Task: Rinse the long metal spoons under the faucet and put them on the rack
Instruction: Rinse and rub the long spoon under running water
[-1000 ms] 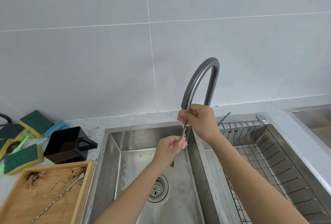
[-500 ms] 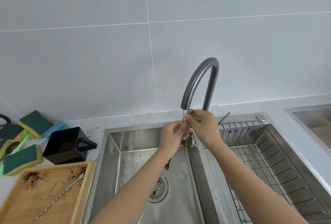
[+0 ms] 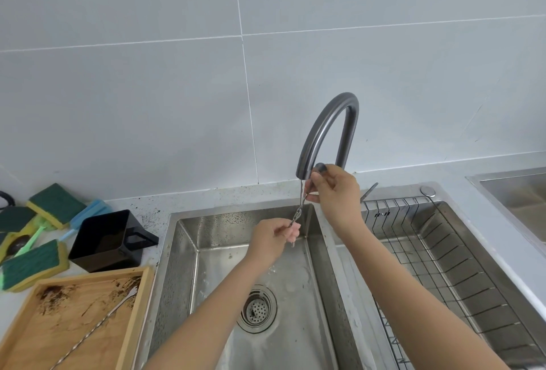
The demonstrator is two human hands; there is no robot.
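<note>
Two long metal spoons: one [image 3: 298,213] held between both grips under the spout, one [image 3: 94,331] lying far left of the left grip [image 3: 271,239] on the single wooden tray [image 3: 17,316]. Two grips, the right grip [image 3: 336,189] above the left. One faucet [image 3: 325,133]. One wire rack [image 3: 443,257], right of the right grip. One black cup [image 3: 106,239] and at least four green-topped sponges [image 3: 56,204] on the tabletop [image 3: 153,207], left of the left grip.

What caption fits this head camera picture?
Both hands, left and right, hold a long spoon under the faucet.
</note>
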